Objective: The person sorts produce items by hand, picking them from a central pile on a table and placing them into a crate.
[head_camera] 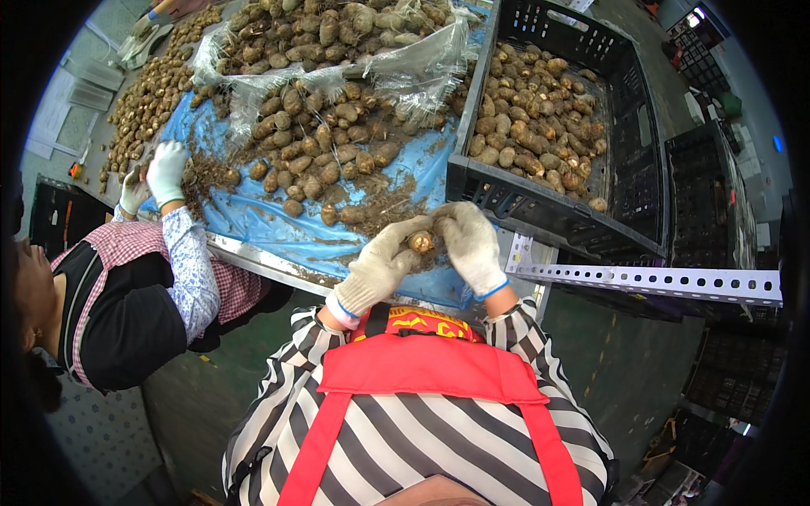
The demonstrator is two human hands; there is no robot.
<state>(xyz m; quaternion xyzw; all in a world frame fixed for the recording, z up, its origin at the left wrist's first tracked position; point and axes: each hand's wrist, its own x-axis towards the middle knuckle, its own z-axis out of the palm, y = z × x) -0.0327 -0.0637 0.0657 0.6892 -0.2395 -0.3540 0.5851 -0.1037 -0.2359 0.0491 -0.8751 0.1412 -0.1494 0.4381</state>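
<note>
Over the near edge of the table, my left hand, in a dirty cotton glove, grips a small brown taro corm with its pale cut end facing up. My right hand, gloved too, is bent close beside the corm; its fingertips are partly hidden, so whether it grips anything is unclear. Beyond both hands lies a heap of taro corms with loose root fibres and soil on a blue plastic sheet.
A black plastic crate of corms stands at the right, above a white perforated metal bar. A torn woven sack holds more corms at the back. A co-worker with gloved hands works at the left, near smaller corms.
</note>
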